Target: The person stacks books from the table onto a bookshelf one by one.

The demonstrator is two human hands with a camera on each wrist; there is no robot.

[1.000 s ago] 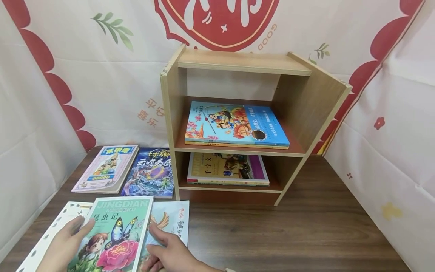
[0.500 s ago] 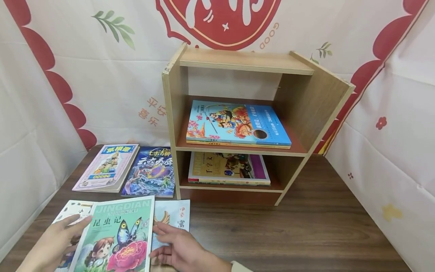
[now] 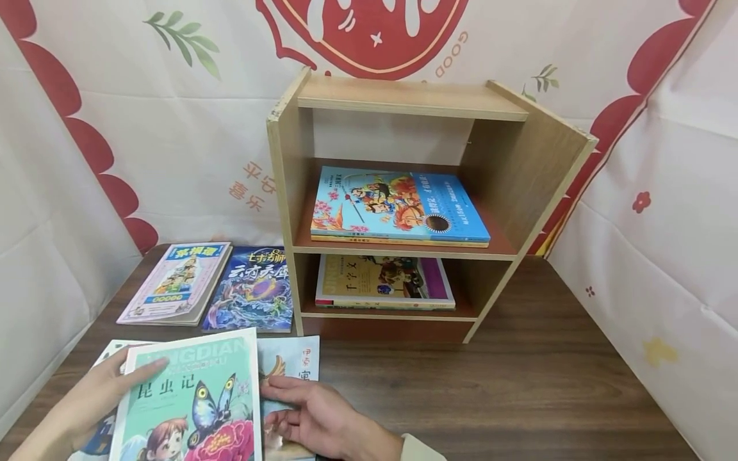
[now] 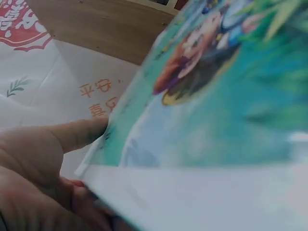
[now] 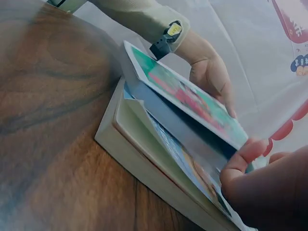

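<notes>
Dark desk, and near left the left hand pinches the green book, thumb over, fingers under, seemingly steadying it above the pale-blue book, right hand loosely bent beside it, grip unclear!

The left hand grips a green book, right hand beside it; 2 shelves hold other books.

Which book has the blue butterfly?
The green book, held tilted over the pale blue book. Its butterfly is by a big pink flower; no other visible cover shows one.
</notes>
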